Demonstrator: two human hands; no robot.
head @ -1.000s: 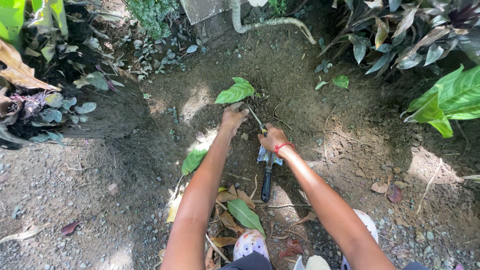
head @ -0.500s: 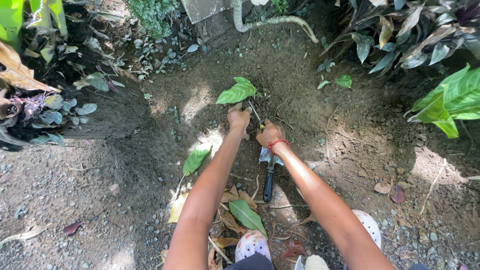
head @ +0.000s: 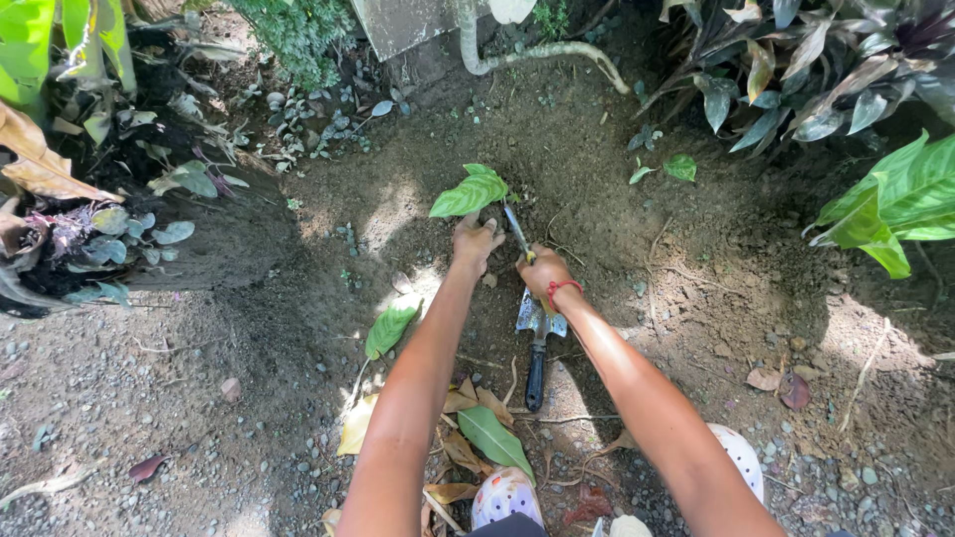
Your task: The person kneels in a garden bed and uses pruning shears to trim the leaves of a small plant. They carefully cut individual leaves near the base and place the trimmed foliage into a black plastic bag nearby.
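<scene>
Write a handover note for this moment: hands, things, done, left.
Left hand: pressed on the soil at the base of the small green-leafed cutting; whether it grips the stem cannot be told.
Right hand: also down on the soil, on the lower stem.
Garden trowel: lying on the ground under the right wrist, black handle toward the person, not held.
Done: cutting stands in the dug soil patch.
Left: soil around the base looks loose; probably firm it. A loose green leaf and dry leaves lie nearer the person.
</scene>
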